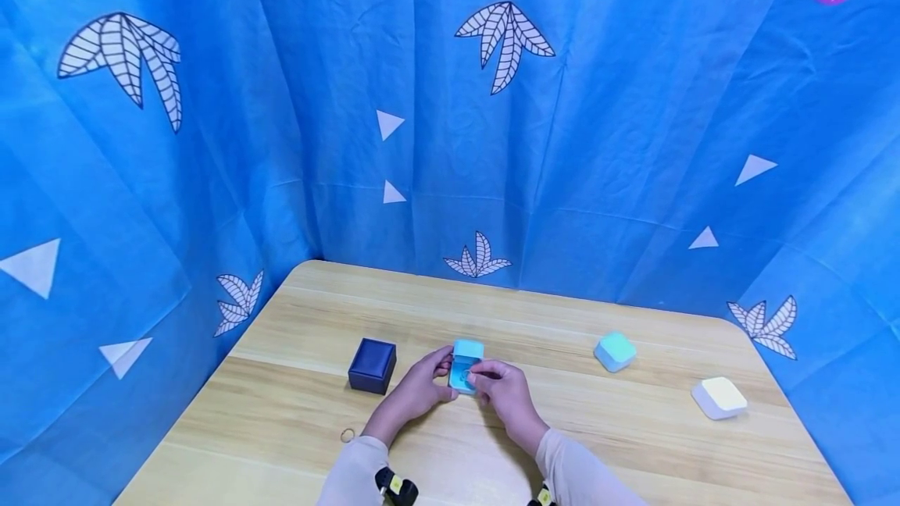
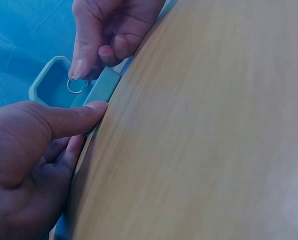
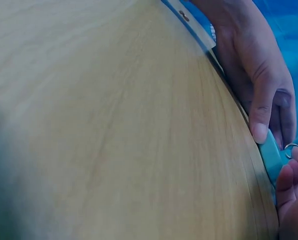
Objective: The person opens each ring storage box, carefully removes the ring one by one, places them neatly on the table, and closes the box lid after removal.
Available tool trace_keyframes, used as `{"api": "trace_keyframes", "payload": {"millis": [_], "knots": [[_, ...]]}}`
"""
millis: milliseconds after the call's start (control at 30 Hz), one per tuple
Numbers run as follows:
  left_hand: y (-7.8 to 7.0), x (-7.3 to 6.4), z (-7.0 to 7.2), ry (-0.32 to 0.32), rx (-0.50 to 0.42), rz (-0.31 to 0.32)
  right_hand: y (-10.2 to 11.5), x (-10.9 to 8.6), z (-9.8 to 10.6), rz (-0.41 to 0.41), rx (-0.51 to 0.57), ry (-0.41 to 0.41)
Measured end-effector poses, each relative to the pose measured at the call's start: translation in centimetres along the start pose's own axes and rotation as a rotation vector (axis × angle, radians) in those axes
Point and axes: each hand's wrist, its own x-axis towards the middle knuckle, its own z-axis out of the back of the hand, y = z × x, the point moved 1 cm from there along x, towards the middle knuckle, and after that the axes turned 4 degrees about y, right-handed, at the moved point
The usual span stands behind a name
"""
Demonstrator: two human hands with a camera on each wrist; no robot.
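Note:
An open turquoise ring box stands on the table with its lid raised at the back. My left hand grips the box from its left side, the thumb at its front edge. From the other side, my right hand pinches a thin metal ring between thumb and fingertips. The ring is right at the box's opening, in front of the raised lid in the left wrist view. Fingers partly cover the ring and the box's base in the right wrist view.
A closed navy box stands left of my left hand, and another ring lies near that forearm. To the right are a mint-green box and a white box. A blue curtain hangs behind the wooden table.

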Motion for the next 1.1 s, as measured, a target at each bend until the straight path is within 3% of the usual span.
{"api": "trace_keyframes", "payload": {"millis": [400,1100], "knots": [[0.1,0.1,-0.1,-0.007,0.000,0.016,-0.4,-0.9,0.2,-0.003,-0.025,-0.009],[-0.1,0.1,0.0,-0.012,-0.010,0.019,-0.4,-3.9,-0.3,-0.047,-0.128,0.053]]}}
